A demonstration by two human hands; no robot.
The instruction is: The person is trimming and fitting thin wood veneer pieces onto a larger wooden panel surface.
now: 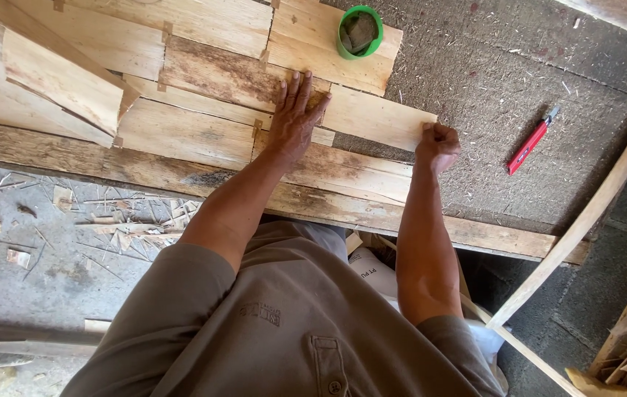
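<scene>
My left hand point(295, 114) lies flat, fingers spread, on a row of thin pale wood sheets point(188, 132) laid edge to edge on a rough brown work surface. It presses near the left end of one loose sheet point(376, 116). My right hand point(437, 145) is closed into a fist on the right corner of that same sheet, thumb on top. The sheets are joined with small tape patches. A darker stained sheet point(218, 73) lies just above my left hand.
A green roll of tape point(359, 31) rests on the sheets at the top. On the brown board to the right is a red utility knife point(532, 140). A slanted wood strip point(585, 213) crosses the right side. Wood scraps litter the grey floor point(71, 242) at left.
</scene>
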